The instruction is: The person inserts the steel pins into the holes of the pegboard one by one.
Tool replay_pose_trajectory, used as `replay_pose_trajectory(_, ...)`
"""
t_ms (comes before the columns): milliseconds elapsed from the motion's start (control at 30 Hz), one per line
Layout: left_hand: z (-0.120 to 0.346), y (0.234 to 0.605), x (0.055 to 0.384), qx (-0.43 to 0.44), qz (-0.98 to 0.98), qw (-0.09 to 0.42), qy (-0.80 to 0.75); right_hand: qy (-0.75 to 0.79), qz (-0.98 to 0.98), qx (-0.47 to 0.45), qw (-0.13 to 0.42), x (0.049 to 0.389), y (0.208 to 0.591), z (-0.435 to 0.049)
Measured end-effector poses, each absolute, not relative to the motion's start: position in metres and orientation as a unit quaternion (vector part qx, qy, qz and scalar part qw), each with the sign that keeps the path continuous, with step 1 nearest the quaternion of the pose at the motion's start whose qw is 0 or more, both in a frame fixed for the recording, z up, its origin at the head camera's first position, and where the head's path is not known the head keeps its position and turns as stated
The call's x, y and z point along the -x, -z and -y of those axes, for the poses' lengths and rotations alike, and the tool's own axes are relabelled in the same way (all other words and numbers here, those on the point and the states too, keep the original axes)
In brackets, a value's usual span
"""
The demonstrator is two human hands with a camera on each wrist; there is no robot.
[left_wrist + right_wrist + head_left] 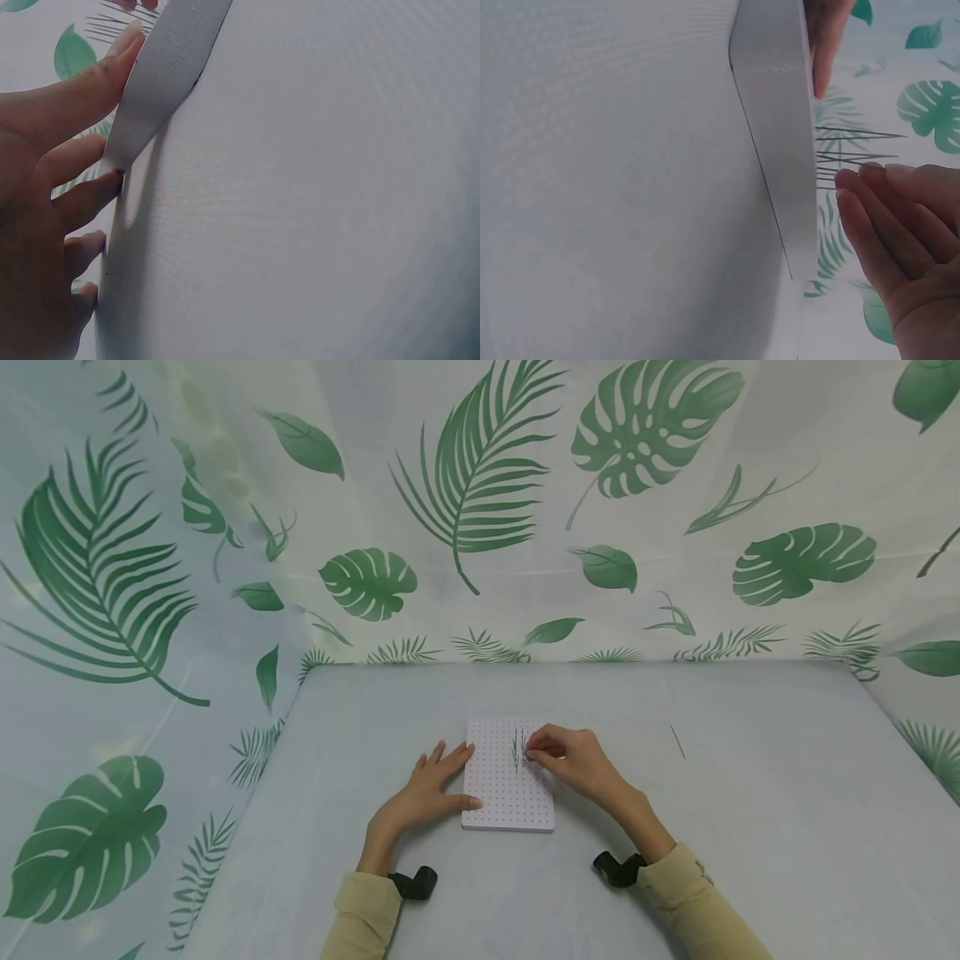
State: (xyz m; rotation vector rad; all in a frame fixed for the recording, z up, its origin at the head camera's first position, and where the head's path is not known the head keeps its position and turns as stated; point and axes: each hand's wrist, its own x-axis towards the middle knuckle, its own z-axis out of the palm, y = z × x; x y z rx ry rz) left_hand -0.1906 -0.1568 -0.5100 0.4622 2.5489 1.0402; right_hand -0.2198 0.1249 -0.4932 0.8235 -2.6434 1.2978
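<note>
A white board with a grid of small holes (501, 806) lies flat on the table. Thin dark needle-like sticks (515, 748) stand up from its upper right part, some leaning together at the top, as the right wrist view shows from the side. My left hand (427, 789) rests at the board's left edge with fingers spread and the thumb on its surface. Over the board's right side, my right hand (585, 764) pinches the upper end of one thin dark stick between thumb and fingertips. Its lower end is hard to make out among the other sticks (855, 135).
One loose dark stick (678, 742) lies on the pale table (750, 827), to the right of the board. A leaf-patterned curtain (480, 602) hangs behind the table and at its left. Black wrist cameras (618, 869) sit on both forearms.
</note>
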Motion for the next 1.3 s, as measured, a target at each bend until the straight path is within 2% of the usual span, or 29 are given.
replay_pose_trajectory(567,0.155,0.510,0.191,-0.163,-0.903,0.170,-0.358,-0.389,0.879,-0.274,0.029,0.216,0.495,-0.136)
replay_pose_trajectory(1300,0.154,0.512,0.191,-0.163,-0.902,0.166,-0.364,-0.333,0.912,-0.235,0.052,0.206,0.498,-0.208)
